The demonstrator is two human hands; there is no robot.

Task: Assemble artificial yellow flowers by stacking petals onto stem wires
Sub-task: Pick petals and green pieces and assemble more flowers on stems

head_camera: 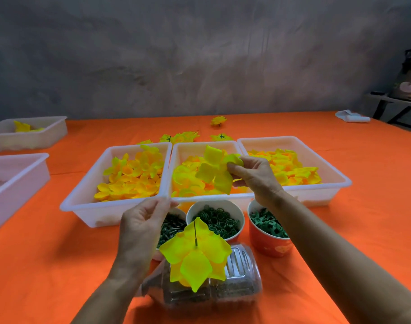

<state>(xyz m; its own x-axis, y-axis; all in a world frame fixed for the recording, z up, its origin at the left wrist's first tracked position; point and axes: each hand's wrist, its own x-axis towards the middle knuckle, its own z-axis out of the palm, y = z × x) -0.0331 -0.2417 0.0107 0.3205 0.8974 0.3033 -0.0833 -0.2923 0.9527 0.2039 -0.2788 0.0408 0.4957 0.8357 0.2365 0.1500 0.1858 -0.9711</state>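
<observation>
Head view: a stem wire (195, 232) stands through stacked yellow petals (195, 258) over a clear jar (237, 274). Right hand (253, 176) fingers pinch a fresh petal layer (215, 171) above the middle tray (213, 197); left hand (142, 223) fingers curl, seemingly empty. She should centre its hole on the wire, then slide down.

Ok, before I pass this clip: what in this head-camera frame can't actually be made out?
- Base of the stem wire: hidden by the stacked petals; what holds it up is unclear.
- Left hand: whether its fingertips pinch anything is too small to tell.
- Leftmost cup: largely covered by the left hand and petals.
- Clear plastic container: dark contents blurred.
- Tray at left edge: cut off by the frame.
</observation>
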